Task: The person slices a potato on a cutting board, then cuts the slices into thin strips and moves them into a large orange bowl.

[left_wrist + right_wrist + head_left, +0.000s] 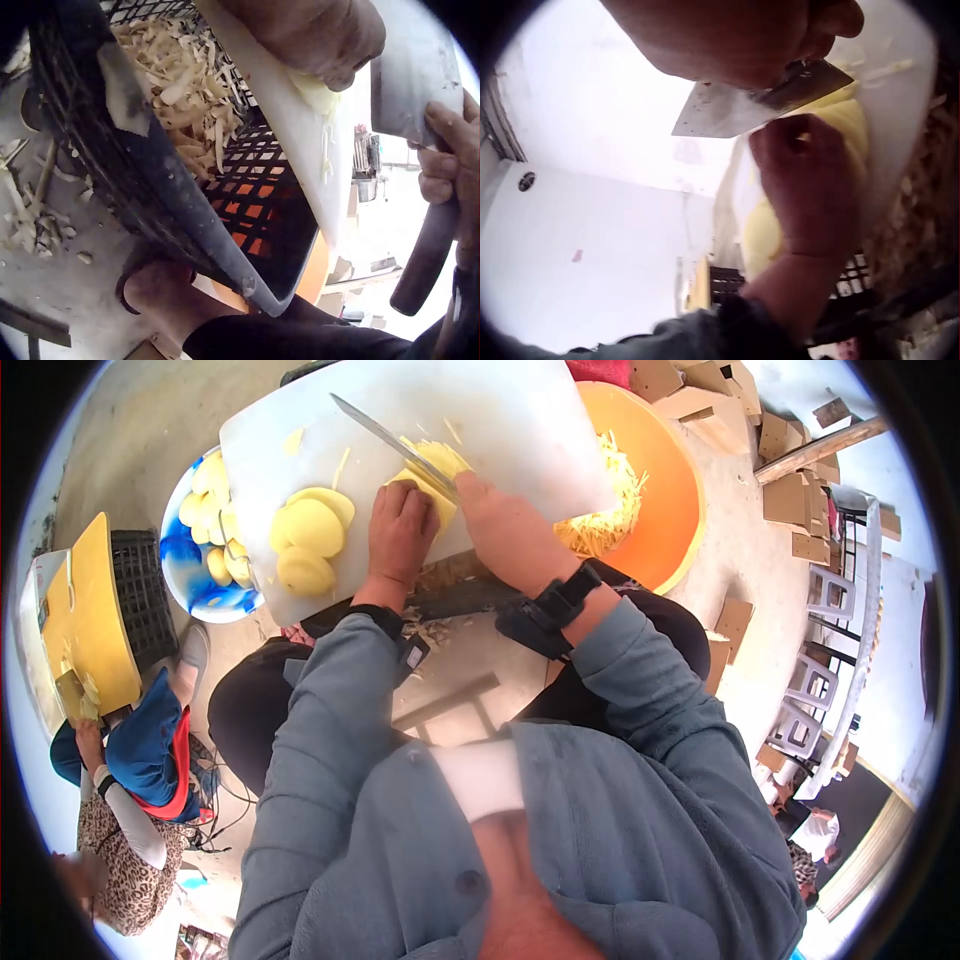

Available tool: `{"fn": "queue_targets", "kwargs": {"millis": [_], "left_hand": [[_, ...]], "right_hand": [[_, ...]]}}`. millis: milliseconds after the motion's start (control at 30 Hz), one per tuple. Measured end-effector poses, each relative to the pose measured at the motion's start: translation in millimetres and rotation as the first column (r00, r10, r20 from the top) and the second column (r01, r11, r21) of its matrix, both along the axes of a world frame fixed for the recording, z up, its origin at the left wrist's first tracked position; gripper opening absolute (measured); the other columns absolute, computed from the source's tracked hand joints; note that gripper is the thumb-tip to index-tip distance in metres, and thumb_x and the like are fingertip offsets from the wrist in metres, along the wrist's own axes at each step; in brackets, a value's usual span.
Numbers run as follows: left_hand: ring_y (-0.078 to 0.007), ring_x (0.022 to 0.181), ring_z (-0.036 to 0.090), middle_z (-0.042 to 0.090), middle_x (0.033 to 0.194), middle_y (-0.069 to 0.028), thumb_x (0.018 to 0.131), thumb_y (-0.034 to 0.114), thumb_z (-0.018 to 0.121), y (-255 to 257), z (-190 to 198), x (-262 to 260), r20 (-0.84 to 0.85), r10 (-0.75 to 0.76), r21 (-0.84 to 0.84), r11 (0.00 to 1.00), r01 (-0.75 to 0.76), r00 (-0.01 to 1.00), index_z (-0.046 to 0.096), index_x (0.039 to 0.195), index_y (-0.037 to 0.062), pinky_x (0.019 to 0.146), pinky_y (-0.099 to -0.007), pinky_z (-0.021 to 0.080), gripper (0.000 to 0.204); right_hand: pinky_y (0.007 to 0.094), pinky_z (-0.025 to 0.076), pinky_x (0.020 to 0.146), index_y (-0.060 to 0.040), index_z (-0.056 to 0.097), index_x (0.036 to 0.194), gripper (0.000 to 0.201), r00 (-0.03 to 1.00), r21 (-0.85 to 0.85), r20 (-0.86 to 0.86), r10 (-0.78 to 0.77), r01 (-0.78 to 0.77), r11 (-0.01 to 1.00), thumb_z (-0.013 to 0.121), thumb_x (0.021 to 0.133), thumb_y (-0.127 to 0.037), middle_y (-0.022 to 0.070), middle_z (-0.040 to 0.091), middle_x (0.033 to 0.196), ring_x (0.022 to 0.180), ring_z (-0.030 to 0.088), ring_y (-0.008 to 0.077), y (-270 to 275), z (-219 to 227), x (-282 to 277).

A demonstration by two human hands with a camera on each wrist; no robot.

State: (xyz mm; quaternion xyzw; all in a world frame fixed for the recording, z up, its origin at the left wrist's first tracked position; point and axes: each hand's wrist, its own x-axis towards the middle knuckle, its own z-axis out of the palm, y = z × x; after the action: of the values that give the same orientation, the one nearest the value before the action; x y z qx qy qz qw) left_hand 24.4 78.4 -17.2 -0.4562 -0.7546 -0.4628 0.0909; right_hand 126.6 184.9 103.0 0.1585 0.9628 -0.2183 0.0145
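Note:
My right hand [512, 532] grips a cleaver by its dark handle [427, 259]. Its broad blade [414, 75] stands right beside the fingers of my left hand [403, 530]. Those fingers are curled and hold down a stack of yellow potato slices [436, 502] on a white cutting board [520, 420]. Thin potato shreds [440, 457] lie on the far side of the blade. A pile of round potato slices [312, 528] rests on the board left of my left hand. In the right wrist view, the cleaver [731, 112] lies across the slices, partly hidden by my right hand.
An orange basin [672, 490] with potato shreds stands at the right, a blue-and-white bowl [180, 575] of potatoes at the left. Under the board is a black crate [251, 176] with peelings. Another person [130, 840] sits at left beside a yellow board [105, 610]. Cardboard boxes [710, 420] lie beyond.

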Motion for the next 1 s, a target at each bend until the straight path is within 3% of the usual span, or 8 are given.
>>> {"fn": "queue_targets", "kwargs": {"millis": [100, 167, 333, 433, 500, 833, 933, 1000], "left_hand": [[-0.0324, 0.084, 0.053, 0.055, 0.093, -0.0123, 0.072, 0.002, 0.067, 3.1, -1.7, -1.2, -0.039, 0.028, -0.013, 1.000, -0.028, 0.999, 0.056, 0.084, 0.0038, 0.074, -0.0406, 0.047, 0.016], [-0.0325, 0.085, 0.053, 0.055, 0.093, -0.0124, 0.072, 0.002, 0.067, 5.2, -1.5, -5.9, -0.048, 0.027, -0.012, 1.000, -0.028, 0.998, 0.056, 0.083, 0.0037, 0.074, -0.0406, 0.047, 0.016], [-0.0325, 0.084, 0.053, 0.055, 0.092, -0.0123, 0.072, 0.001, 0.066, -1.5, -0.7, 1.8, -0.006, -0.001, -0.011, 1.000, 0.001, 1.000, 0.055, 0.082, 0.0038, 0.073, -0.0408, 0.047, 0.015], [-0.0324, 0.083, 0.053, 0.055, 0.091, -0.0120, 0.072, 0.001, 0.066, 1.5, -0.5, -0.1, -0.005, 0.016, -0.012, 1.000, -0.016, 1.000, 0.055, 0.081, 0.0037, 0.073, -0.0409, 0.047, 0.015], [-0.0323, 0.083, 0.053, 0.055, 0.090, -0.0117, 0.071, 0.001, 0.067, 3.2, -1.8, -1.1, -0.016, 0.036, -0.026, 0.999, -0.036, 0.999, 0.055, 0.081, 0.0041, 0.073, -0.0407, 0.047, 0.016], [-0.0319, 0.082, 0.053, 0.055, 0.090, -0.0110, 0.069, 0.001, 0.066, 1.0, 4.6, -0.1, -0.034, 0.012, -0.016, 1.000, -0.012, 0.999, 0.055, 0.081, 0.0058, 0.072, -0.0403, 0.047, 0.017], [-0.0312, 0.084, 0.054, 0.055, 0.092, -0.0104, 0.068, 0.001, 0.065, -1.7, 7.7, 0.1, -0.013, -0.016, -0.026, 1.000, 0.016, 1.000, 0.057, 0.083, 0.0062, 0.075, -0.0399, 0.047, 0.018], [-0.0302, 0.088, 0.055, 0.057, 0.097, -0.0097, 0.070, 0.002, 0.067, -9.4, 10.3, 2.2, -0.049, -0.029, -0.037, 0.999, 0.027, 0.998, 0.060, 0.089, 0.0068, 0.077, -0.0393, 0.047, 0.020]], "right_hand": [[0.0481, 0.052, 0.067, -0.0009, 0.045, 0.100, 0.015, 0.990, 0.035, 0.128, 0.057, -0.062, 0.997, 0.047, 0.086, 0.000, 0.0225, 0.063, 0.088, 0.080, 0.064, 0.0404, -0.1, -25.1, 4.3], [0.0479, 0.052, 0.066, -0.0009, 0.045, 0.100, 0.015, 0.996, 0.032, 0.061, 0.069, -0.071, 0.997, 0.047, 0.085, 0.000, 0.0224, 0.063, 0.088, 0.079, 0.064, 0.0404, 8.7, -38.0, 0.6], [0.0476, 0.052, 0.066, -0.0008, 0.045, 0.100, 0.014, 0.998, -0.016, 0.069, -0.012, 0.013, 1.000, 0.047, 0.085, 0.000, 0.0222, 0.063, 0.087, 0.079, 0.064, 0.0402, -0.4, -6.4, 0.8], [0.0475, 0.052, 0.066, -0.0008, 0.046, 0.099, 0.014, 0.999, 0.035, -0.045, 0.021, -0.020, 0.999, 0.046, 0.086, 0.001, 0.0223, 0.063, 0.087, 0.080, 0.064, 0.0403, -0.4, -11.9, 1.8], [0.0479, 0.052, 0.066, -0.0005, 0.046, 0.100, 0.015, 0.995, 0.023, 0.095, 0.033, -0.035, 0.999, 0.047, 0.085, 0.001, 0.0223, 0.063, 0.085, 0.080, 0.064, 0.0407, 1.7, -30.0, 1.8], [0.0485, 0.052, 0.070, -0.0004, 0.046, 0.105, 0.020, 0.991, 0.000, 0.132, -0.017, 0.017, 1.000, 0.047, 0.085, 0.002, 0.0236, 0.063, 0.087, 0.083, 0.064, 0.0413, 0.6, -28.1, 5.8], [0.0490, 0.051, 0.071, -0.0001, 0.047, 0.104, 0.019, 0.995, -0.033, 0.098, -0.002, 0.006, 0.999, 0.049, 0.085, -0.001, 0.0252, 0.064, 0.087, 0.084, 0.064, 0.0408, 12.3, -40.1, 9.6], [0.0520, 0.049, 0.073, 0.0006, 0.048, 0.108, 0.025, 0.998, -0.189, -0.038, -0.046, 0.038, 0.981, 0.051, 0.085, -0.007, 0.0280, 0.063, 0.090, 0.084, 0.061, 0.0449, 20.9, -42.5, 15.7]]}}
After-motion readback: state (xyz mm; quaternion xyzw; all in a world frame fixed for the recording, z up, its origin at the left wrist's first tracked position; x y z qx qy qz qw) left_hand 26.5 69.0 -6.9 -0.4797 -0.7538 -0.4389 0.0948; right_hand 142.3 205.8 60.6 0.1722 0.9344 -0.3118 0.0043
